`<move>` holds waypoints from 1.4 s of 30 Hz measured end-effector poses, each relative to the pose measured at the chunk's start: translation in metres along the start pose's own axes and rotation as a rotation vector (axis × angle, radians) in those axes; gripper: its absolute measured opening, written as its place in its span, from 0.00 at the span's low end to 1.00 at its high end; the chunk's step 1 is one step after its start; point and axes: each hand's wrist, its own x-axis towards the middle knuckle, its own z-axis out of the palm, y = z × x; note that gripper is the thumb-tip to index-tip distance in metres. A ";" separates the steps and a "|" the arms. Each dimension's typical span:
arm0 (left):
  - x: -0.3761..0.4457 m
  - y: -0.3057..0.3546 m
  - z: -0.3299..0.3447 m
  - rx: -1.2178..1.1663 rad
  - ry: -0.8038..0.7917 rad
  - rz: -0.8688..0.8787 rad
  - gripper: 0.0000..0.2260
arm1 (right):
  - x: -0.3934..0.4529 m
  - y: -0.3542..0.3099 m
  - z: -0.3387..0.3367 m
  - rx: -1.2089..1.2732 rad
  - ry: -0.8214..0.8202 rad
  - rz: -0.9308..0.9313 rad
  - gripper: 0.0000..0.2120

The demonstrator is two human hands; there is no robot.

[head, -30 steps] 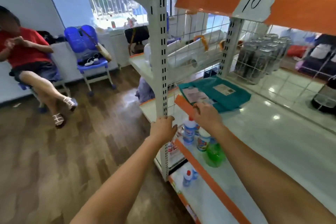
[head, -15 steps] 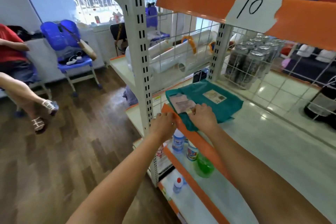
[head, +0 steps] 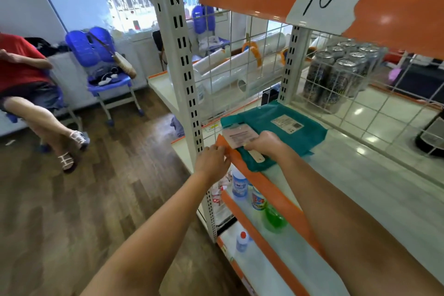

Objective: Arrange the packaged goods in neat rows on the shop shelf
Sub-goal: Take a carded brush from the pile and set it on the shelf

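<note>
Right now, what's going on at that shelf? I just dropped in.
A person is working on the teal packages lying flat at the front left corner of the white shelf. The right hand rests on them, beside the pink label, while the left hand is at the shelf's orange front edge by the upright post. What its fingers are doing is unclear. A pack of cans stands behind the wire grid, and bottles sit on the shelf below.

A flat teal packaged good [head: 283, 132] with a white label lies at the shelf's [head: 360, 190] front left corner, its near edge overhanging the orange front lip. A pale pink packet [head: 240, 137] rests on its left end.
</note>
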 end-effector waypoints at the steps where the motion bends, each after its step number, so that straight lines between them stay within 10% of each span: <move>1: 0.000 -0.001 -0.002 0.016 -0.005 -0.002 0.16 | 0.002 0.001 0.000 0.140 -0.020 0.036 0.10; 19: 0.030 0.002 -0.027 -0.018 0.047 0.125 0.15 | -0.020 0.020 -0.015 0.965 -0.212 0.061 0.03; 34: 0.018 0.036 -0.025 -0.114 0.028 0.584 0.14 | -0.085 0.054 0.020 1.124 0.232 0.205 0.14; 42: -0.034 0.061 -0.015 -0.128 0.012 0.707 0.13 | -0.150 0.079 0.041 1.198 0.432 0.270 0.05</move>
